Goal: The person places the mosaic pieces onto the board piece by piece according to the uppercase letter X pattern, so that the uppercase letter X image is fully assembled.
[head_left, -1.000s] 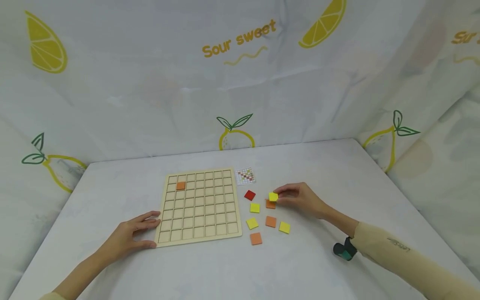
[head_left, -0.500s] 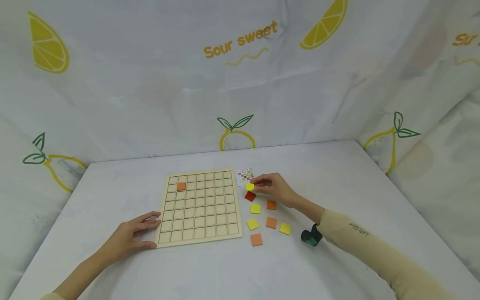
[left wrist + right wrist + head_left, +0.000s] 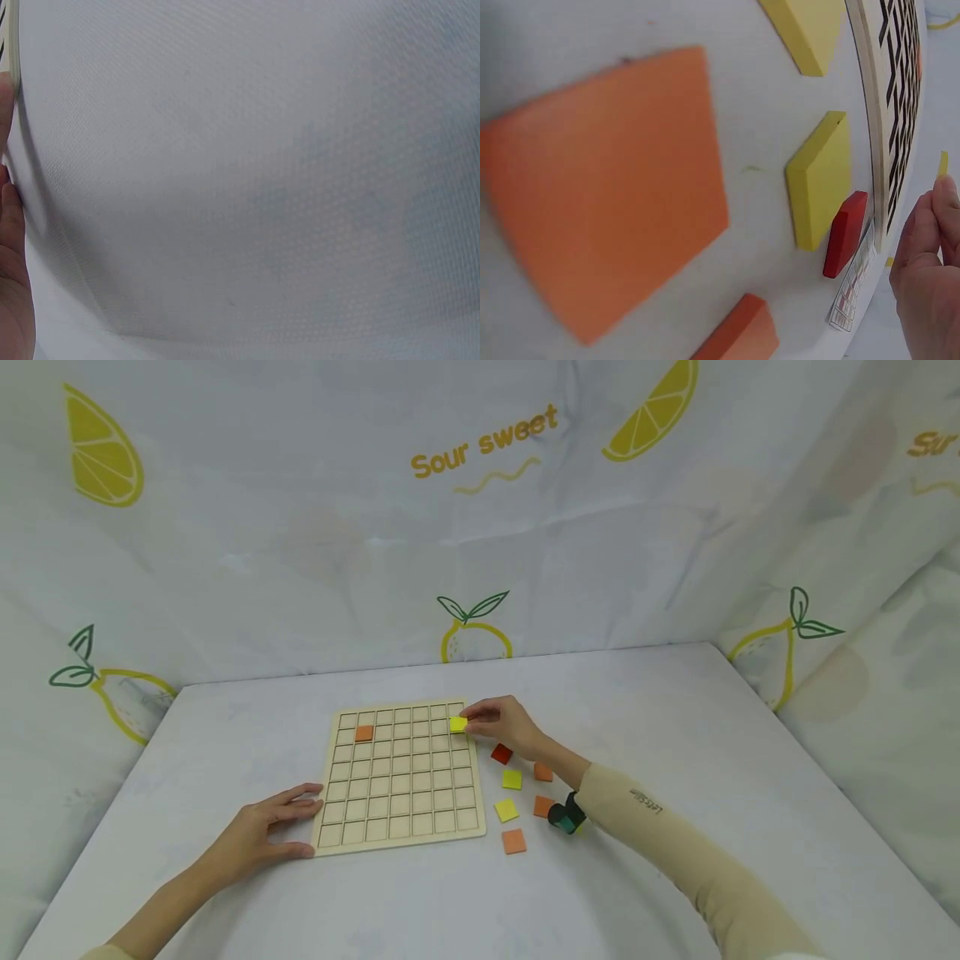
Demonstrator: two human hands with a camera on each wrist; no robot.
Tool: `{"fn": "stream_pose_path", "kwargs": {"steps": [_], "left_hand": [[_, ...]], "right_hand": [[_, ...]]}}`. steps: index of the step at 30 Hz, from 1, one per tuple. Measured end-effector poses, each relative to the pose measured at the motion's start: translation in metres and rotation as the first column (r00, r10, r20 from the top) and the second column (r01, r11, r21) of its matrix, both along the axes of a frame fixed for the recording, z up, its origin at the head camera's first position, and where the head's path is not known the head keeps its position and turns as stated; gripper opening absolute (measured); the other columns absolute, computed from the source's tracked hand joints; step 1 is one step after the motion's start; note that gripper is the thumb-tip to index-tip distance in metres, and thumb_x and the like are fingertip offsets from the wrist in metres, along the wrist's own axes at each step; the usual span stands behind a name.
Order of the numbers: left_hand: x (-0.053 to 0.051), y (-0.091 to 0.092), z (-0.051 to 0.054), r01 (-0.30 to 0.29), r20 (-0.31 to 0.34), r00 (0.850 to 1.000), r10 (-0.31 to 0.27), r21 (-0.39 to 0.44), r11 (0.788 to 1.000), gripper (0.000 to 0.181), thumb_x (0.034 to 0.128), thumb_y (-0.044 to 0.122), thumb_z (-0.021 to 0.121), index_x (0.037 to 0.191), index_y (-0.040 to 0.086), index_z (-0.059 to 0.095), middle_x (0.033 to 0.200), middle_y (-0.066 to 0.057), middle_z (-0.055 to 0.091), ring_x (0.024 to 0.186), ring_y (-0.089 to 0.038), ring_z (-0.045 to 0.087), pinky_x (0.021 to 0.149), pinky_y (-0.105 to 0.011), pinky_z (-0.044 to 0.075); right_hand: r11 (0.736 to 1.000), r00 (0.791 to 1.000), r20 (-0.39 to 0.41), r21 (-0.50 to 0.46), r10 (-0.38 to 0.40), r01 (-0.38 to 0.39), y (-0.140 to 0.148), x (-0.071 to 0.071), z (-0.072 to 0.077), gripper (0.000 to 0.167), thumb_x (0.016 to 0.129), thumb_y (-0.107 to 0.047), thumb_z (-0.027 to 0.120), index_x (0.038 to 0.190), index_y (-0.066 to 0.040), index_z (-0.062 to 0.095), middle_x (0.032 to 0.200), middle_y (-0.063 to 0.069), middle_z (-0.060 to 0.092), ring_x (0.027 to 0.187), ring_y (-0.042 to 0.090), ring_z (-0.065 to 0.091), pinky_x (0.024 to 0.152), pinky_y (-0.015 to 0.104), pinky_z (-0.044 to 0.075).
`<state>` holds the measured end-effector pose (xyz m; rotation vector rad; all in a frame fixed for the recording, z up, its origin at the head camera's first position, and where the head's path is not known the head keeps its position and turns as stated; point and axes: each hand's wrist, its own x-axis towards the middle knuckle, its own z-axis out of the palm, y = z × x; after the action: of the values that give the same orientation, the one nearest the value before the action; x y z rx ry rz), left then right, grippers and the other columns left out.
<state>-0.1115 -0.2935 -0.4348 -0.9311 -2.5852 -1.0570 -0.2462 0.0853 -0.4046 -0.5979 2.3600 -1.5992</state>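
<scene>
Between thumb and fingers, my right hand (image 3: 508, 727) pinches a yellow square tile (image 3: 457, 725) at the upper right corner of the wooden grid board (image 3: 401, 785). Whether the tile touches the board cannot be told. The right wrist view also has this hand (image 3: 928, 277), with the tile's thin edge (image 3: 943, 163) at its fingertips. My left hand (image 3: 251, 835) rests on the table, fingers and thumb extended against the board's left edge; only part of it (image 3: 11, 270) appears in the left wrist view. An orange tile (image 3: 363, 733) sits in a cell near the board's upper left.
Right of the board lie a red tile (image 3: 502, 753), yellow tiles (image 3: 512, 779) and orange tiles (image 3: 513, 841). The wrist camera (image 3: 566, 814) almost covers another yellow one. A printed grid card (image 3: 853, 289) lies by the board. White cloth (image 3: 300, 568) hangs behind the table.
My right hand has carried the yellow tile leftward from the loose tiles, past the card, to the board's upper right corner. The left hand stays at the board's edge.
</scene>
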Motion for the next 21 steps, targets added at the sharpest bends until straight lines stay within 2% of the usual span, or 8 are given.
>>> {"fn": "stream_pose_path", "kwargs": {"steps": [6,10,14,21], "left_hand": [[0.0,0.001,0.0,-0.008,0.004,1.0,0.008,-0.009,1.0,0.057,0.0625,0.016,0.087,0.113,-0.002,0.069,0.129,-0.008,0.059,0.12,0.008,0.046,0.094,-0.002,0.032],[0.0,0.001,0.001,-0.007,0.005,1.0,0.007,-0.013,1.0,0.056,0.0628,0.016,0.087,0.113,-0.002,0.069,0.128,-0.011,0.06,0.122,0.009,0.044,0.095,-0.002,0.032],[0.0,0.001,0.002,-0.009,0.001,1.0,0.009,-0.013,1.0,0.056,0.0624,0.016,0.087,0.112,-0.002,0.069,0.128,-0.012,0.06,0.123,0.009,0.042,0.095,-0.002,0.031],[0.001,0.001,0.001,-0.015,0.013,1.0,0.015,-0.011,1.0,0.057,0.0627,0.016,0.087,0.113,-0.002,0.069,0.128,-0.012,0.059,0.122,0.009,0.043,0.095,-0.002,0.031]], "right_hand": [[0.998,0.998,0.053,-0.037,-0.039,0.041,-0.013,-0.011,0.001,0.026,0.087,-0.001,0.068,0.112,0.006,0.066,0.109,0.017,0.067,0.09,0.018,0.064,0.08,0.026,0.054],[0.997,0.994,0.078,-0.021,-0.072,0.074,-0.019,-0.016,-0.001,0.027,0.086,-0.001,0.07,0.111,0.006,0.067,0.108,0.017,0.068,0.09,0.018,0.065,0.079,0.024,0.054],[0.993,0.992,0.063,0.037,-0.113,0.111,-0.027,-0.019,-0.002,0.025,0.084,-0.002,0.072,0.108,0.004,0.069,0.104,0.015,0.069,0.089,0.019,0.066,0.08,0.024,0.054],[0.976,0.988,-0.02,0.157,-0.153,0.154,-0.038,-0.017,-0.005,0.022,0.08,-0.006,0.077,0.101,-0.001,0.074,0.096,0.01,0.072,0.086,0.017,0.067,0.083,0.027,0.053]]}}
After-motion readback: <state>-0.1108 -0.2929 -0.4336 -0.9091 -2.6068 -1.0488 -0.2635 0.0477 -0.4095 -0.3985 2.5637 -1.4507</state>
